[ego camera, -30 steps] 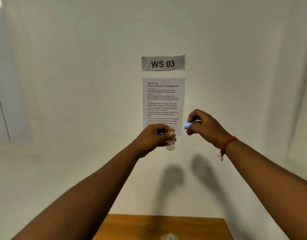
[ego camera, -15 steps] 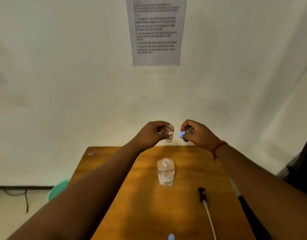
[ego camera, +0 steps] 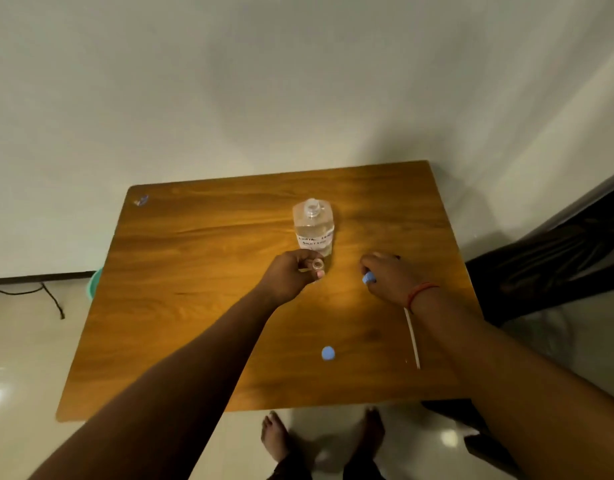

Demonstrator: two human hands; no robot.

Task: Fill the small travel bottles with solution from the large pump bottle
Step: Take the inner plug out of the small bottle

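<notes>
Two bare hands over brown wooden table (ego camera: 194, 271). Left hand (ego camera: 291, 275) fingers curled round small clear travel bottle (ego camera: 317, 265), open mouth facing up, just in front of large clear uncapped solution bottle (ego camera: 313, 226) standing upright mid-table. Right hand (ego camera: 388, 277), red thread bracelet (ego camera: 419, 292) at wrist, pinches small blue cap (ego camera: 368, 278) between fingertips. Second blue cap (ego camera: 328, 353) lies on table nearer person. Thin white pump tube (ego camera: 413, 341) lies at right, partly under right forearm.
</notes>
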